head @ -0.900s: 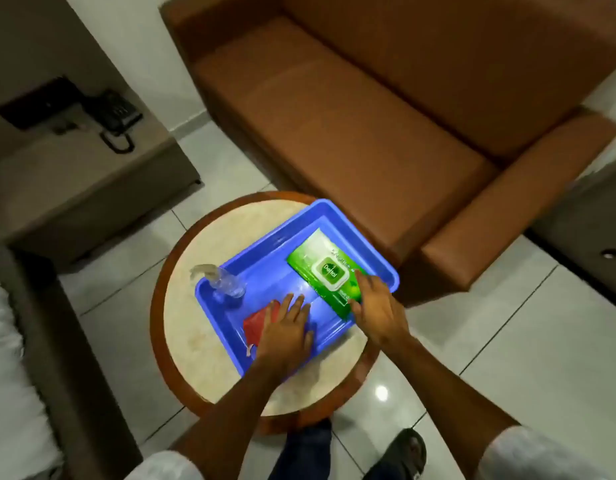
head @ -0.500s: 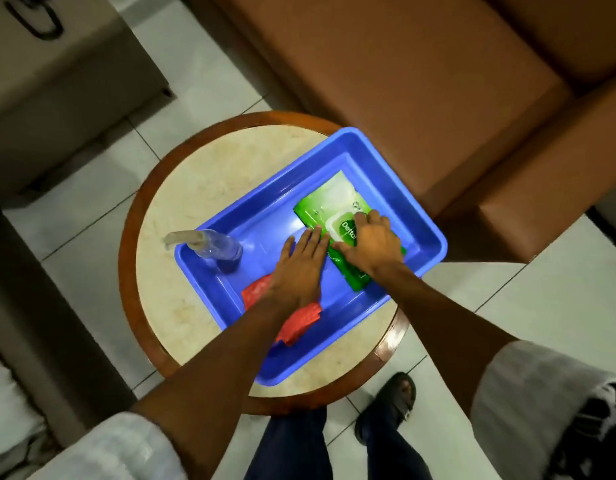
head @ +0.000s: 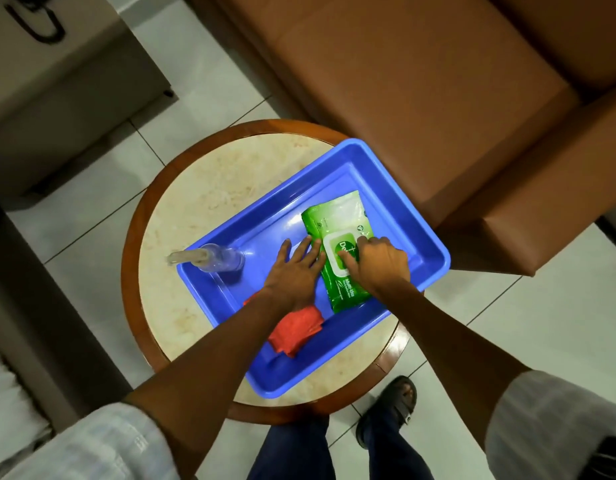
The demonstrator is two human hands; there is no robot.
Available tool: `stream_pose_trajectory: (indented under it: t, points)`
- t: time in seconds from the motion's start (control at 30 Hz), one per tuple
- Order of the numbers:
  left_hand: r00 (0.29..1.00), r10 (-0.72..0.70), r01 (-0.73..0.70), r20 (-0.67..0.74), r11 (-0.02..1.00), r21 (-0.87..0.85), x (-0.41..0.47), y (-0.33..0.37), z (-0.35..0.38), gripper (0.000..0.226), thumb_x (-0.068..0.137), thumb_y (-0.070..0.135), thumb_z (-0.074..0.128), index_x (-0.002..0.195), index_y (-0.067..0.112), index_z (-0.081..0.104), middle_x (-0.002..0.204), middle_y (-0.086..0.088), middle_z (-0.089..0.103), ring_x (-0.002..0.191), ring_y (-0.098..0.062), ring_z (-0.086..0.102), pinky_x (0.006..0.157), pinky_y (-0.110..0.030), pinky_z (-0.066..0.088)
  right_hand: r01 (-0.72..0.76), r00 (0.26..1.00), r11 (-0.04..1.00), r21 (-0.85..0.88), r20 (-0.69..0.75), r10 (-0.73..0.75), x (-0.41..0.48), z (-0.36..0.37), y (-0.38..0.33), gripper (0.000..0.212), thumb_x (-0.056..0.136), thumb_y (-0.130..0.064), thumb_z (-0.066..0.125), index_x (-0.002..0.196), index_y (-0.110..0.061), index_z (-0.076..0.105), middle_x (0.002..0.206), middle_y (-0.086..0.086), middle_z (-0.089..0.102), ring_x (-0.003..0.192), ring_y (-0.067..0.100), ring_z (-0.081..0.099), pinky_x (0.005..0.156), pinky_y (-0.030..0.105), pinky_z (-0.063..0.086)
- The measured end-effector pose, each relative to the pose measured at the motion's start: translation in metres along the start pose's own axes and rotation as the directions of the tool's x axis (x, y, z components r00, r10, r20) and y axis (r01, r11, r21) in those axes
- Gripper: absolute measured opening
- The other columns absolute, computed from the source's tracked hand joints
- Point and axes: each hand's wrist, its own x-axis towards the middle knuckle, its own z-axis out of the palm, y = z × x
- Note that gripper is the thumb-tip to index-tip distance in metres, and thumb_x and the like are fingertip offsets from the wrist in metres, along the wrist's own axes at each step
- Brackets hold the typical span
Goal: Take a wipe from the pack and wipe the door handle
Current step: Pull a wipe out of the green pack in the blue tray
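Observation:
A green wipe pack [head: 334, 218] with a white lid lies flat in the right half of a blue tray [head: 265, 230]. My right hand [head: 381, 263] rests on the pack, its thumb and fingertips curled onto the white lid. My left hand [head: 296, 271] lies flat on the tray floor with fingers spread, its fingertips touching the pack's left edge. No wipe is out of the pack. No door handle is in view.
A folded red cloth [head: 299, 329] lies in the tray under my left wrist. A clear spray bottle [head: 216, 259] lies across the tray's left rim. The tray sits on a round table [head: 202, 188]. A brown sofa [head: 403, 98] stands behind, a cabinet [head: 57, 109] at left.
My left hand slid off the red cloth up to the pack's left edge. My right hand moved from the pack's near end onto its lid. The camera came closer and tilted down.

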Motion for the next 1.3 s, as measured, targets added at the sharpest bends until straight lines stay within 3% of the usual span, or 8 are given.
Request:
stream_pose_trajectory:
  t: [0.13, 0.4, 0.6, 0.73, 0.87, 0.97, 1.13, 1.3]
  points:
    - [1.0, 0.008, -0.008, 0.012, 1.0, -0.018, -0.002, -0.007, 0.005, 0.08, 0.09, 0.031, 0.05, 0.152, 0.02, 0.001, 0.162, -0.005, -0.006, 0.148, -0.027, -0.011, 0.116, -0.057, -0.009, 0.001, 1.0, 0.999, 0.034, 0.016, -0.002, -0.005, 0.012, -0.013, 0.072, 0.087, -0.059, 0.048, 0.133, -0.004, 0.041, 0.132, 0.016, 0.049, 0.121, 0.034, 0.046, 0.078, 0.046, 0.051]
    - [1.0, -0.011, 0.011, 0.011, 1.0, -0.003, 0.001, -0.005, 0.002, 0.055, 0.101, 0.042, 0.02, 0.151, 0.024, 0.009, 0.163, 0.0, -0.001, 0.149, -0.026, -0.007, 0.113, -0.062, -0.012, 0.049, 0.999, 0.997, -0.053, -0.009, -0.05, -0.002, 0.017, -0.017, 0.065, 0.091, -0.048, 0.046, 0.126, 0.006, 0.047, 0.124, 0.022, 0.053, 0.11, 0.038, 0.052, 0.083, 0.045, 0.048]
    - [0.996, -0.026, 0.024, 0.087, 0.999, 0.03, 0.005, -0.004, -0.003, 0.064, 0.097, 0.057, 0.011, 0.152, 0.026, 0.005, 0.162, 0.001, -0.007, 0.148, -0.028, -0.012, 0.111, -0.063, -0.017, 0.039, 0.998, 0.999, 0.032, -0.043, -0.038, -0.005, 0.007, -0.011, 0.059, 0.09, -0.048, 0.046, 0.121, 0.001, 0.053, 0.115, 0.022, 0.06, 0.106, 0.038, 0.055, 0.078, 0.043, 0.049]
    - [0.997, -0.026, 0.026, 0.073, 1.0, 0.01, 0.006, -0.005, 0.001, 0.066, 0.096, 0.059, 0.01, 0.152, 0.026, 0.006, 0.162, 0.001, -0.008, 0.148, -0.027, -0.013, 0.111, -0.062, -0.018, 0.012, 0.967, 0.977, 0.211, -0.25, 0.042, -0.011, -0.01, 0.006, 0.033, 0.091, -0.031, 0.049, 0.112, -0.009, 0.063, 0.102, 0.02, 0.063, 0.1, 0.038, 0.053, 0.074, 0.044, 0.047]
    - [0.998, -0.027, 0.028, 0.05, 0.999, -0.018, 0.003, -0.005, 0.005, 0.066, 0.096, 0.06, 0.01, 0.152, 0.025, 0.006, 0.162, 0.001, -0.007, 0.148, -0.026, -0.013, 0.111, -0.062, -0.017, -0.01, 0.908, 1.0, -0.01, -0.419, 0.005, -0.009, -0.021, 0.016, 0.03, 0.082, -0.006, 0.057, 0.112, -0.008, 0.06, 0.12, 0.023, 0.057, 0.109, 0.042, 0.053, 0.084, 0.047, 0.042]
    - [0.997, -0.052, 0.048, -0.052, 0.996, -0.07, -0.001, 0.001, 0.003, 0.064, 0.097, 0.057, 0.015, 0.151, 0.021, 0.017, 0.162, -0.001, 0.006, 0.149, -0.025, -0.005, 0.114, -0.061, -0.012, 0.126, 0.949, 0.976, -0.178, -0.264, -0.171, -0.007, -0.015, 0.015, 0.014, 0.085, -0.014, 0.057, 0.092, -0.009, 0.068, 0.149, 0.02, 0.038, 0.139, 0.038, 0.032, 0.106, 0.053, 0.029]
    - [0.95, -0.105, 0.076, -0.295, 0.991, -0.107, -0.006, 0.014, 0.006, 0.058, 0.099, 0.039, 0.031, 0.15, 0.015, 0.018, 0.16, -0.005, 0.019, 0.149, -0.026, 0.007, 0.116, -0.059, -0.002, 0.073, 0.961, 0.993, -0.096, -0.26, -0.096, -0.009, 0.001, 0.005, 0.044, 0.081, -0.047, 0.052, 0.079, -0.008, 0.073, 0.16, 0.011, 0.02, 0.148, 0.027, 0.011, 0.114, 0.053, 0.016]
    - [0.978, -0.069, 0.054, -0.197, 0.995, -0.078, -0.01, 0.015, 0.021, 0.062, 0.098, 0.035, 0.033, 0.151, 0.015, 0.009, 0.163, -0.003, 0.005, 0.149, -0.026, -0.002, 0.116, -0.059, -0.004, 0.041, 0.983, 0.988, -0.148, -0.169, -0.066, -0.008, 0.007, -0.001, 0.029, 0.082, -0.04, 0.061, 0.081, -0.013, 0.071, 0.162, 0.012, 0.011, 0.149, 0.03, 0.002, 0.115, 0.054, 0.011]
